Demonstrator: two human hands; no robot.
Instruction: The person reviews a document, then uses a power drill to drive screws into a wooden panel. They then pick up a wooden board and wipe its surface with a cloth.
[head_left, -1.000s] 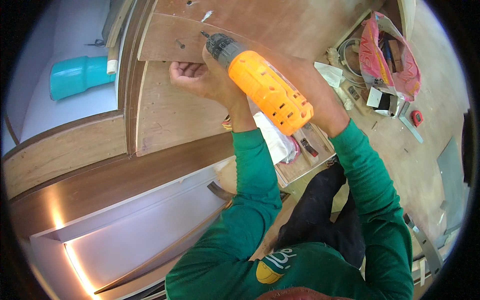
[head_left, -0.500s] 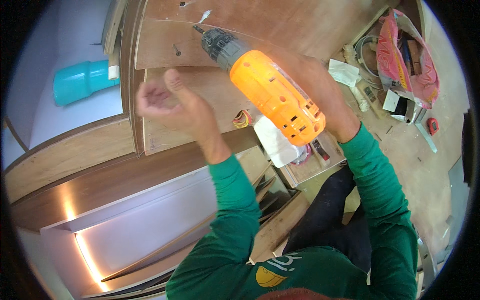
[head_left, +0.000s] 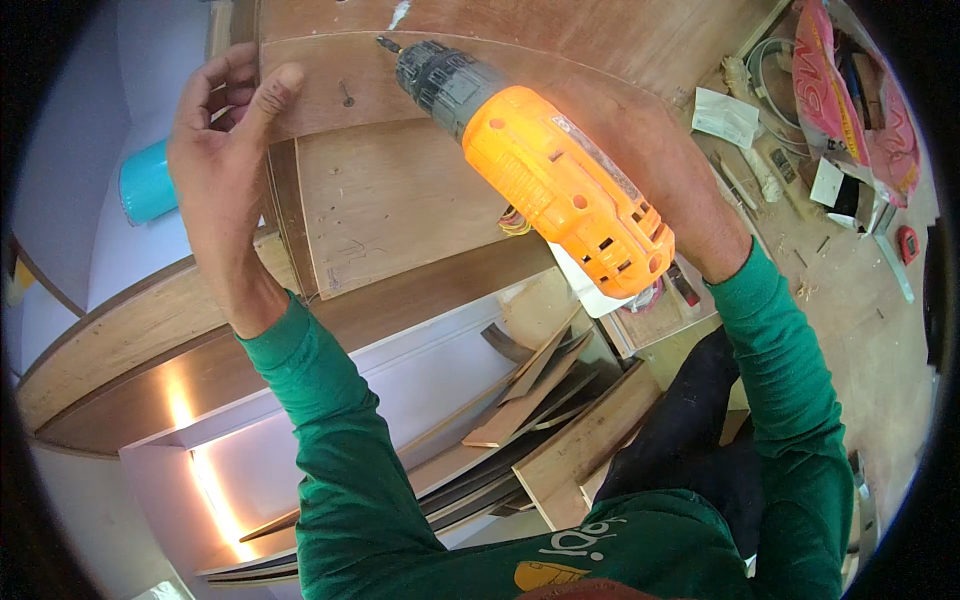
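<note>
My right hand (head_left: pixel 655 165) grips an orange and black cordless drill (head_left: pixel 565 185); the drill's body hides most of the fingers. A bit sticks out of the chuck, pointing to the upper left over a wooden panel (head_left: pixel 345 60). A screw (head_left: pixel 346 94) stands in that panel, left of the bit and apart from it. My left hand (head_left: pixel 225 130) is at the panel's left edge, thumb apart from loosely bent fingers, with nothing visible in it. Whether it touches the edge cannot be made out.
A turquoise pipe-like piece (head_left: pixel 150 185) lies at the left. Wood offcuts (head_left: pixel 530 390) are heaped below the panels. On the right are a pink bag (head_left: pixel 830 80), a coil of cable (head_left: pixel 765 85), a small box (head_left: pixel 845 195) and a red tape measure (head_left: pixel 907 243). A light strip (head_left: pixel 215 495) glows lower left.
My left hand has moved left and up to the panel's edge. The drill remains in my right hand, its bit still near the screw. The whole view has shifted slightly.
</note>
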